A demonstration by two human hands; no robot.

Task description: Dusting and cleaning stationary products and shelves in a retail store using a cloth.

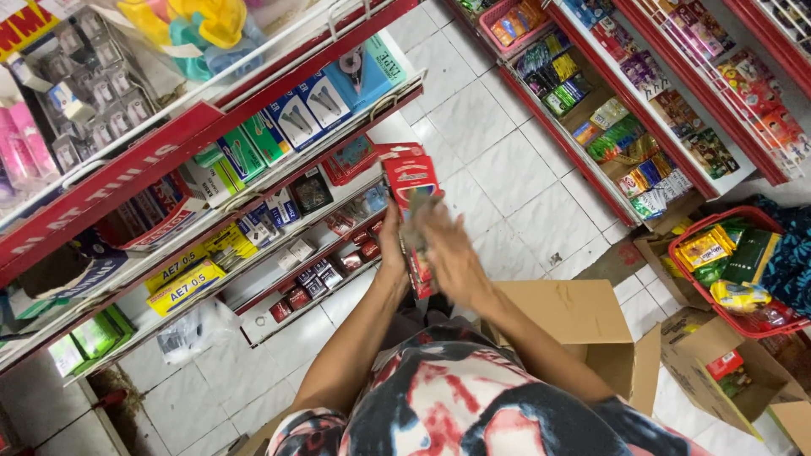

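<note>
- far left you've got the stationery shelf [127, 169], red-edged tiers slanting across the shot, stuffed with blue, green and yellow boxes. It's just beside the hands, on the left-hand side
- lower tier of that shelf has small dark-red packs [296, 295] lined up, close below and left of the hands
- left hand [394, 241] is gripping the stack of red carded packs [411, 198] from the left edge. Fingers are wrapped round it, so it's grasping, not loose
- the stack itself sits upright between both hands, long axis running roughly top to bottom of the frame, tilted a bit. Top end sticks up past the fingers toward the shelf, bottom end pokes out below the palms
- right hand [448, 253] lies over the front face of the stack, fingers spread and a bit blurry. It's touching the cards, but whether it's pinching one or just resting flat on them, can't really tell
- so both hands are on the thing. The left one carries it and is the nearer one to the shelf
- below right of the hands: an open cardboard box [583, 325] on the white tiled floor [498, 169]
- far right, a red basket [760, 325] full of snack packets, well apart from the hands
</note>
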